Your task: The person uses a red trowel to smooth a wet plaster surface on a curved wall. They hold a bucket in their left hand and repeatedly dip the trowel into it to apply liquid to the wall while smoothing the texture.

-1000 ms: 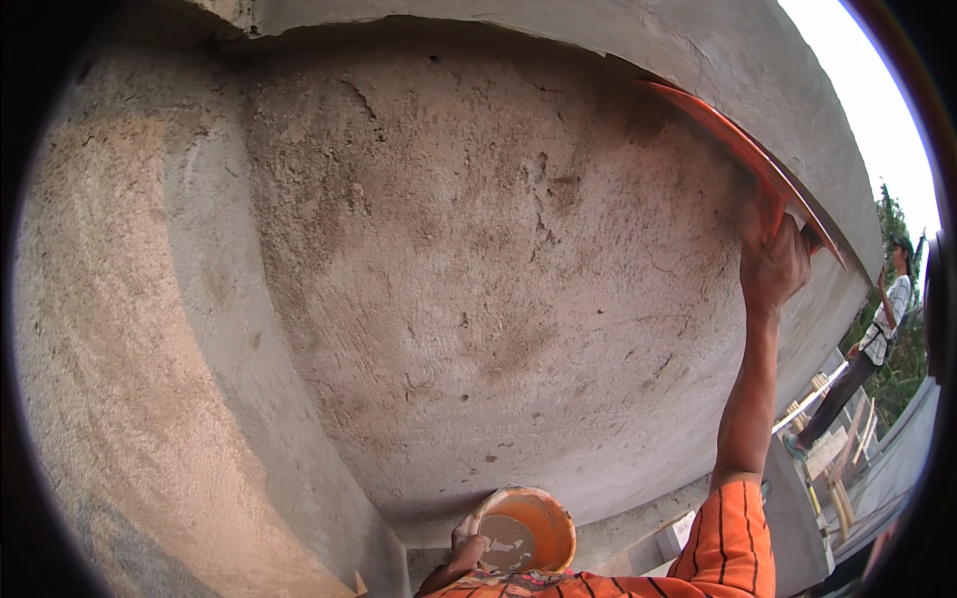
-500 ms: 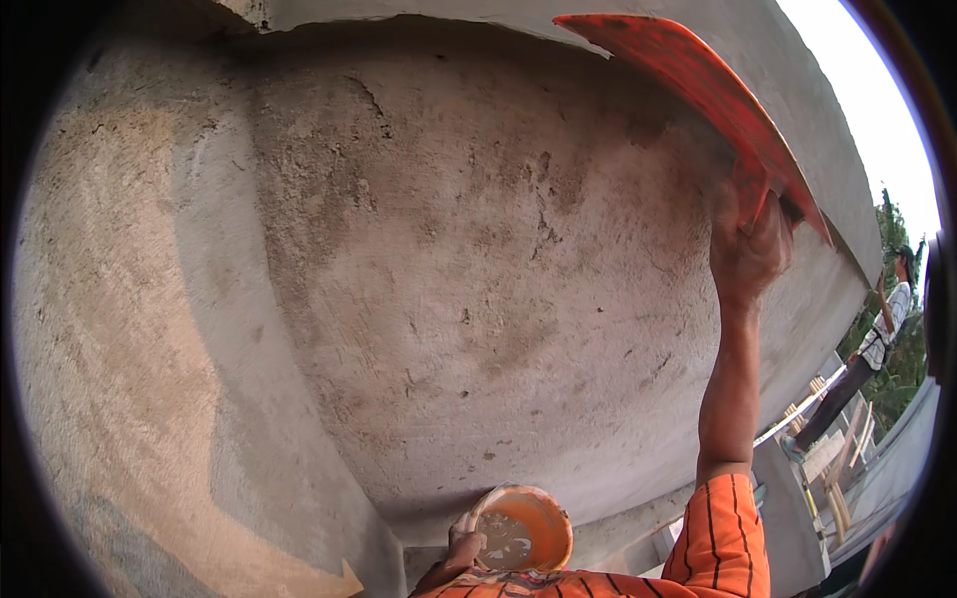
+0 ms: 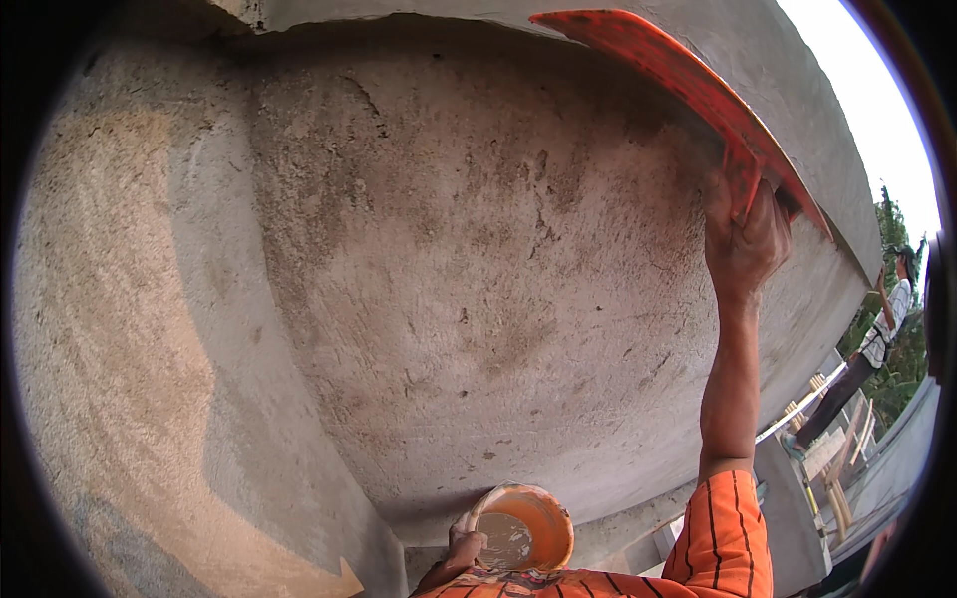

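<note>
My right hand (image 3: 748, 234) is wrapped round the handle of a long orange-red plastering float (image 3: 673, 72), raised at the upper right along the lower edge of a smooth grey plastered band (image 3: 788, 90). The float's blade lies against or very near that band. At the bottom centre my left hand (image 3: 467, 538) grips the rim of an orange bucket (image 3: 546, 528), which holds a grey wet mix. Behind both hands is a rough, stained plaster surface (image 3: 478, 289) with cracks and pits.
A plastered wall (image 3: 130, 329) with a lighter patch runs down the left. At the far right a person (image 3: 887, 319) in a pale shirt stands with an arm raised, near boards (image 3: 837, 458) and a grey sheet (image 3: 887, 478). Trees and sky show beyond.
My right hand and the float have moved left and a little up along the band, and more of the blade's face shows. My left hand and the bucket have barely moved.
</note>
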Motion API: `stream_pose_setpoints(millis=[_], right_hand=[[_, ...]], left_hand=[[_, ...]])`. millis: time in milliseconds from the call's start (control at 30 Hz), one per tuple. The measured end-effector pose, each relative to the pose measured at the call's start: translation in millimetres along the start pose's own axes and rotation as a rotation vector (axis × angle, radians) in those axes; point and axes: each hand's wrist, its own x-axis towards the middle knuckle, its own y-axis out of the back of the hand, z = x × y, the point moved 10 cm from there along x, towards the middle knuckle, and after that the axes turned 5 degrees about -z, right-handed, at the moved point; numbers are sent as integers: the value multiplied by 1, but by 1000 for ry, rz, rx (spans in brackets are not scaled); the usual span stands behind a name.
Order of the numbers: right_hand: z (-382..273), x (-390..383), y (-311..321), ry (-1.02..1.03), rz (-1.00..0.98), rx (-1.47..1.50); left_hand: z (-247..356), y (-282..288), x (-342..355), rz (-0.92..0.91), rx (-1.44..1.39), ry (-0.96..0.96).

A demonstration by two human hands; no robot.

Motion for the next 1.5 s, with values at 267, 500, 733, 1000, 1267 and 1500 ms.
stream_pose_setpoints(millis=[267, 500, 733, 1000, 1267, 1500], right_hand=[[25, -10, -7, -29, -92, -123], [85, -48, 15, -152, -191, -170], [13, -153, 47, -252, -1138, 280], [-170, -537, 152, 103, -2511, 295], [-151, -539, 138, 137, -2463, 302], [-30, -246, 55, -283, -1811, 497]], left_hand=[[-38, 16, 13, -16, 86, -24], [-41, 14, 18, -25, 41, 5], [-56, 25, 19, -8, 14, -15], [-76, 27, 25, -40, -48, -123], [-39, 11, 4, 12, -28, -34], [-36, 18, 0, 19, -19, 23]])
